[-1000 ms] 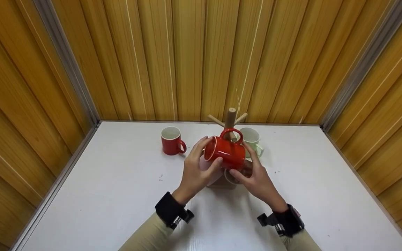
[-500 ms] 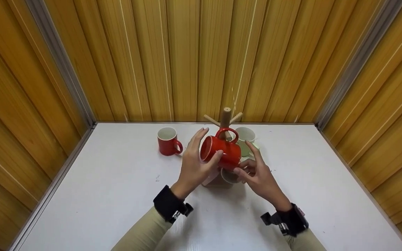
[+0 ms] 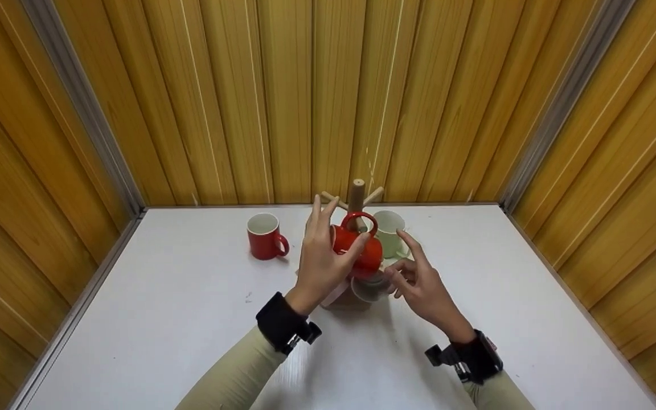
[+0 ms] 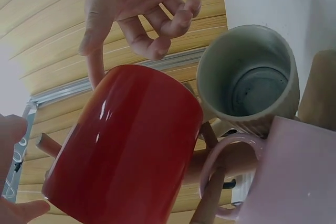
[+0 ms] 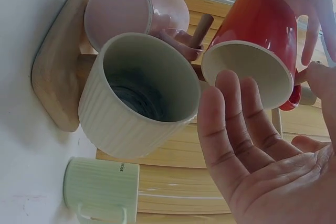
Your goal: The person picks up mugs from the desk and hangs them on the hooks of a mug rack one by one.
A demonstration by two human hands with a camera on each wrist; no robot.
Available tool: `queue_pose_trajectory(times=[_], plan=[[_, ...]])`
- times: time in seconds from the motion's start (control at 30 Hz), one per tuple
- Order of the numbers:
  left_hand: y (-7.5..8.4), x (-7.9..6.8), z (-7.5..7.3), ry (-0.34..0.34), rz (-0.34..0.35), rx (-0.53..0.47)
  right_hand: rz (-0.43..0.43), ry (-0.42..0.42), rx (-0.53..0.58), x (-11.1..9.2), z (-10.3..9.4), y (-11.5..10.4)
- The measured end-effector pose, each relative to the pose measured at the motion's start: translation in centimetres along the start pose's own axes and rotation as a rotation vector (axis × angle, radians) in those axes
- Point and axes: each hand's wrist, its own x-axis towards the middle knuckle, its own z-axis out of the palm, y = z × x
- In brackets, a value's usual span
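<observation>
A glossy red mug (image 3: pixel 370 261) with a white inside lies tilted against the wooden mug tree (image 3: pixel 357 196), its handle up at the pegs. My left hand (image 3: pixel 322 256) stands beside it, fingers extended and thumb across its front in the head view; the left wrist view shows a gap between fingers and mug. Close to the mug's open rim is my right hand (image 3: pixel 427 290), fingers loosely bent and holding nothing. Lower on the tree are a ribbed off-white mug (image 5: pixel 139 98) and a pink mug (image 4: pixel 294 177), whose handle is on a peg.
Another red mug (image 3: pixel 263 242) stands upright on the white table (image 3: pixel 191 319), left of the tree. Behind the tree on the right stands a pale green mug (image 3: pixel 388 230). Wood-patterned panels (image 3: pixel 282 102) enclose the table's back and sides.
Both hands held the red mug earlier. The right hand has let go and drawn back a little; the left hand's fingers have straightened away from it. The head view has shifted slightly.
</observation>
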Motion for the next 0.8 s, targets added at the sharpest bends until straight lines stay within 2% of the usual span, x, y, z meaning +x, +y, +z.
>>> queue_pose_trajectory(times=[0.43,0.6,0.67,0.8], plan=[[-0.2,1.0,0.4,-0.006,-0.082,0.088,-0.08,-0.014,-0.048,2.6,-0.5,-0.7],[-0.2,1.1,0.4,-0.006,-0.083,0.089,-0.104,0.014,-0.103,3.9,-1.0,-1.8],[-0.3,1.2,0.4,-0.007,-0.082,0.095,-0.127,0.033,-0.122,4.3,-1.1,-3.1],[-0.3,1.2,0.6,-0.006,-0.086,0.11,-0.178,0.051,-0.158,5.8,-1.6,-3.6]])
